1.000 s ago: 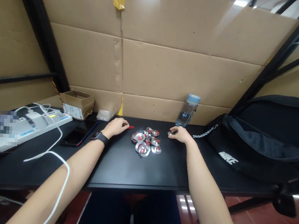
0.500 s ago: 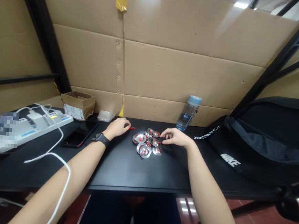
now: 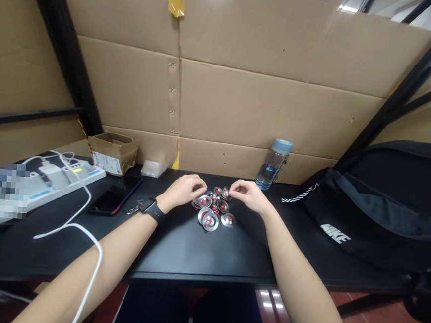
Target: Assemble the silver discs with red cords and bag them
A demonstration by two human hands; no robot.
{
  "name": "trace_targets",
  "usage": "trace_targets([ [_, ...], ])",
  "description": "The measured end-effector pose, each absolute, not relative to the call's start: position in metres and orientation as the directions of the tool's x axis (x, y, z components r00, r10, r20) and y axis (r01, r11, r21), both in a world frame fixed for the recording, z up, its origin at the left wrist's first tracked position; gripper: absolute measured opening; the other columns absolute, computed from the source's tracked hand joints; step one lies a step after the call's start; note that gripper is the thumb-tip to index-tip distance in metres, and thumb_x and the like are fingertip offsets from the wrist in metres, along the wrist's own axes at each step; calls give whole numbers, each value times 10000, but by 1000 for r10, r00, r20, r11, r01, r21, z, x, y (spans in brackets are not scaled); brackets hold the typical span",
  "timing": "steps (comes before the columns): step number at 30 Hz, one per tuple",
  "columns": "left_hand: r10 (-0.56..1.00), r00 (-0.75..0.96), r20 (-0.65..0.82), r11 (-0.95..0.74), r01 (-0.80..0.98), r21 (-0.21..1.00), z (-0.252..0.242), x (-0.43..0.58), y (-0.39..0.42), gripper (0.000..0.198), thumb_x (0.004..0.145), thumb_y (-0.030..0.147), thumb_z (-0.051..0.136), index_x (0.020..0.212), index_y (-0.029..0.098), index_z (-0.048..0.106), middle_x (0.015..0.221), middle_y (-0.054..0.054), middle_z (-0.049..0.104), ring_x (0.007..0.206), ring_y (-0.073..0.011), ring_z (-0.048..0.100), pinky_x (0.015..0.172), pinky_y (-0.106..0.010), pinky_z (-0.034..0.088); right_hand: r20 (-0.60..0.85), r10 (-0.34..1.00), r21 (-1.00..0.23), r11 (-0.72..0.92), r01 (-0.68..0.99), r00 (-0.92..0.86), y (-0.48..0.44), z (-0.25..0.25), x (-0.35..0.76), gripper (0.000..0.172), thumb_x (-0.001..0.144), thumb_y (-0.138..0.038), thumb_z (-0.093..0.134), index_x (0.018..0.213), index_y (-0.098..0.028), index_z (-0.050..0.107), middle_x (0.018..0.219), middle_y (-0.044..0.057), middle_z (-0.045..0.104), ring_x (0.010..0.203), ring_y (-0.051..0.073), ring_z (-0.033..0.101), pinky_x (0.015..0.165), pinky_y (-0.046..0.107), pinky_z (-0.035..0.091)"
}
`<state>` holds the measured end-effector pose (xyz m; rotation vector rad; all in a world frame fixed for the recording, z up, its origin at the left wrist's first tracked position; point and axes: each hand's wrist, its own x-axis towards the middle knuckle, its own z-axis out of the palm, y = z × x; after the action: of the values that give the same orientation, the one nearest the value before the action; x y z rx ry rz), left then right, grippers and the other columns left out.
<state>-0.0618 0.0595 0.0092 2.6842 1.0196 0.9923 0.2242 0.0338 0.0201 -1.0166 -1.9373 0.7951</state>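
A small pile of shiny metal discs with red parts (image 3: 211, 210) lies on the black table (image 3: 194, 244). My left hand (image 3: 185, 190), with a black watch on its wrist, rests at the pile's left edge with fingers curled; what it holds is hidden. My right hand (image 3: 246, 194) pinches one disc (image 3: 226, 192) at the pile's far right side, tilted up off the table.
A water bottle (image 3: 274, 164) stands at the back, right of the pile. A black bag (image 3: 375, 214) fills the right side. A phone (image 3: 113, 198), a small cardboard box (image 3: 112, 152), a power strip (image 3: 57, 176) with white cables and a plastic packet (image 3: 153, 167) lie to the left.
Both hands have moved inward to the pile. My left hand came right from the red piece; my right hand came left and lifted a disc.
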Motion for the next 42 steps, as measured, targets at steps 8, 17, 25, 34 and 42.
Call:
trace_targets([
  [8, 701, 526, 482, -675, 271, 686, 3, -27, 37, 230, 947, 368, 573, 983, 168, 680, 863, -37, 715, 707, -148, 660, 646, -236, 505, 458, 823, -841, 523, 134, -336, 30, 5, 188, 224, 786, -401, 796, 825, -190, 733, 1057, 84, 681, 999, 229, 678, 900, 382, 560],
  [17, 763, 499, 410, -578, 244, 778, -5, -24, 41, 213, 935, 345, 563, 849, 160, 623, 682, 1, 657, 589, -127, 616, 575, -219, 464, 380, 848, -891, 443, 100, -369, 22, 6, 178, 630, 622, -321, 915, 1181, -219, 641, 1164, 84, 688, 937, 210, 711, 843, 356, 597],
  [25, 728, 480, 490, -684, 455, 570, -2, -38, 56, 189, 913, 322, 615, 867, 177, 728, 838, -32, 754, 731, -162, 681, 699, -251, 491, 431, 865, -841, 488, 233, -255, 28, 1, 178, 555, 668, -380, 879, 1152, -187, 685, 1113, 103, 727, 922, 223, 713, 756, 326, 594],
  [34, 804, 328, 496, -541, 750, 381, -11, -106, 104, 197, 893, 346, 646, 880, 200, 777, 887, -59, 781, 768, -205, 697, 726, -284, 491, 535, 840, -586, 447, 676, -92, 47, 14, 235, 383, 743, -398, 812, 1064, -203, 739, 950, 59, 766, 772, 183, 663, 769, 323, 535],
  [42, 809, 413, 418, -562, 752, 345, -26, -115, 117, 205, 879, 357, 626, 860, 218, 776, 828, -52, 769, 735, -197, 687, 677, -265, 475, 337, 941, -524, 197, 829, -10, 55, 5, 295, 319, 736, -267, 796, 1041, -183, 754, 1028, 69, 778, 915, 206, 711, 872, 305, 531],
])
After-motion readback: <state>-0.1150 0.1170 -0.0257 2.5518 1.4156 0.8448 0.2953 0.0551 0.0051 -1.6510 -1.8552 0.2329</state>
